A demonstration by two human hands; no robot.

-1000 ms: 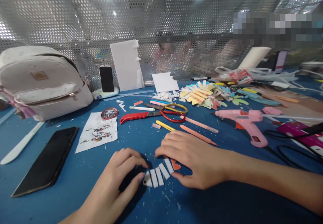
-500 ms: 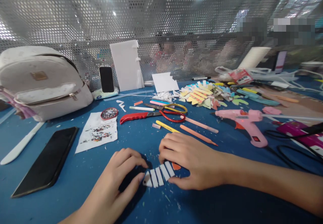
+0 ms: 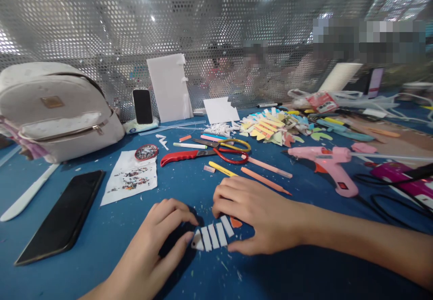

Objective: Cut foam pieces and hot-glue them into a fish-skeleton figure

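A short row of white strips (image 3: 212, 236) lies on the blue table between my hands, curving slightly upward to the right. At its left end is a pointed white piece (image 3: 197, 241) with a dark dot. My left hand (image 3: 165, 230) rests by that piece, its thumb and index finger apart at the edge. Bent over the right end, my right hand (image 3: 253, 214) has its fingertips above the strips and its thumb below them, with a gap between. Under its palm shows part of a small orange piece (image 3: 236, 222).
Beyond my hands lie scissors (image 3: 237, 151), a red-handled knife (image 3: 179, 156) and several markers (image 3: 267, 180). A pink glue gun (image 3: 324, 160) with a cord is on the right. Leftward are a phone (image 3: 64, 219), a speckled paper (image 3: 131, 178) and a backpack (image 3: 61, 110). Paper scraps (image 3: 267, 126) are heaped behind.
The strip second from the right has shifted slightly down and stands straighter, beside its left neighbour. My right thumb has moved a little to the right. My left hand has stayed put.
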